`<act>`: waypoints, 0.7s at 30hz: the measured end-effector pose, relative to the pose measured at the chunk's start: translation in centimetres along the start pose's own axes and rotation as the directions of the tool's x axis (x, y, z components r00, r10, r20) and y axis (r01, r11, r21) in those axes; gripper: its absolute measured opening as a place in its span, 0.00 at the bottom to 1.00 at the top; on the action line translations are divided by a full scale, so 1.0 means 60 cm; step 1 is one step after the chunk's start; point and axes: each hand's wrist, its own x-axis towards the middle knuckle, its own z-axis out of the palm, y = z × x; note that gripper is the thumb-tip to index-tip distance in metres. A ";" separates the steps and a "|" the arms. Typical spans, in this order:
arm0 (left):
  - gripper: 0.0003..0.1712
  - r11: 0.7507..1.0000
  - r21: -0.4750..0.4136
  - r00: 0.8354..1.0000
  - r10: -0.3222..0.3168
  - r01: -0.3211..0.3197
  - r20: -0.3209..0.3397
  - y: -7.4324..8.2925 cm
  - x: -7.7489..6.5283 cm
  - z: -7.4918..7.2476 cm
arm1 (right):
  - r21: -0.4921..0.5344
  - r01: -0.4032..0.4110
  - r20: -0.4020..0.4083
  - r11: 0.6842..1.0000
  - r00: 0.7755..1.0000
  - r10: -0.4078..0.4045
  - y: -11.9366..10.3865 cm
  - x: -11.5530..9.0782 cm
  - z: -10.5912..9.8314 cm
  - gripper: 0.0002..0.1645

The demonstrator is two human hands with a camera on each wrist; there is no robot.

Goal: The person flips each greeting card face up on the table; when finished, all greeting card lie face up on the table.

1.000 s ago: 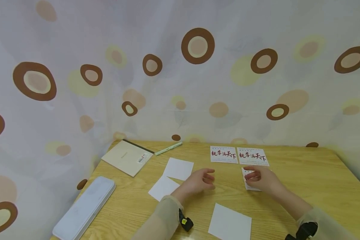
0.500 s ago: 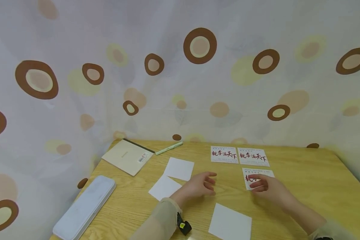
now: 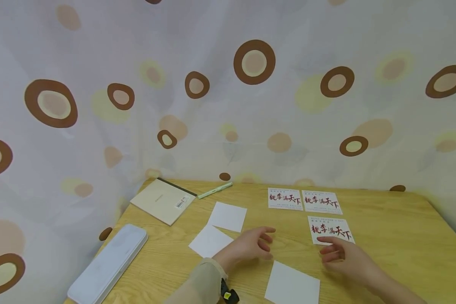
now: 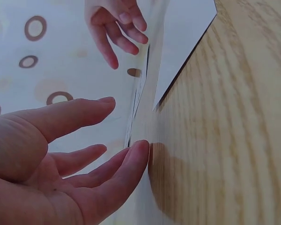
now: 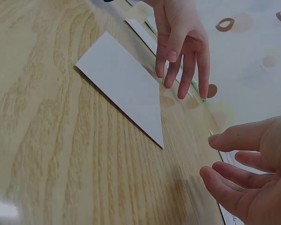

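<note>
Over the middle of the table my left hand (image 3: 251, 244) hovers with relaxed fingers and nothing in them, next to two blank white cards (image 3: 228, 216). My right hand (image 3: 343, 258), also holding nothing, has loosely bent fingers just in front of a printed card (image 3: 327, 228) with red characters. Behind that card two more printed cards of the same kind, a left one (image 3: 285, 199) and a right one (image 3: 322, 202), lie side by side. A single blank card (image 3: 293, 283) lies between my forearms at the front. In the left wrist view, the thumb and fingers (image 4: 126, 173) stand apart.
A beige notebook (image 3: 163, 201) with a barcode label lies at the back left, beside a light green pen (image 3: 215, 190). A pale pencil case (image 3: 108, 264) sits along the left edge. A patterned curtain (image 3: 220, 109) hangs behind the wooden table.
My right hand has drawn back toward me and off the nearest printed card, baring its characters. The left hand has stayed nearly in place. The cards lie where they were.
</note>
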 end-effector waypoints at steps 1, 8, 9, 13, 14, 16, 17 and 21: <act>0.41 1.000 -0.003 1.000 -0.001 0.001 0.005 -0.001 -0.001 0.001 | 0.004 0.010 0.009 1.000 1.000 -0.010 0.002 -0.002 0.000 0.40; 0.41 0.999 -0.032 0.999 0.000 0.001 0.043 -0.006 -0.007 0.000 | 0.009 0.058 0.066 0.998 0.996 -0.058 0.017 -0.011 0.003 0.42; 0.41 0.999 -0.034 0.999 -0.001 0.003 0.048 -0.006 -0.009 0.000 | 0.006 0.077 0.074 0.997 0.994 -0.077 0.019 -0.012 0.004 0.41; 0.42 1.000 -0.021 0.998 0.001 0.001 0.062 -0.001 -0.014 0.003 | 0.017 0.129 0.084 0.991 0.988 -0.130 0.022 -0.016 0.012 0.42; 0.43 1.000 -0.009 0.998 0.002 -0.001 0.065 -0.001 -0.015 0.004 | 0.021 0.134 0.081 0.991 0.988 -0.135 0.022 -0.018 0.014 0.42; 0.44 1.000 0.019 0.998 0.011 -0.012 0.068 0.000 -0.018 0.006 | 0.024 0.141 0.078 0.990 0.987 -0.142 0.022 -0.021 0.020 0.43; 0.45 0.999 0.032 0.997 0.016 -0.018 0.071 0.001 -0.019 0.007 | 0.016 0.152 0.077 0.988 0.985 -0.153 0.022 -0.022 0.023 0.44; 0.46 0.997 0.068 0.995 0.025 -0.032 0.099 0.003 -0.024 0.009 | -0.035 0.200 0.071 0.979 0.978 -0.197 0.025 -0.028 0.032 0.45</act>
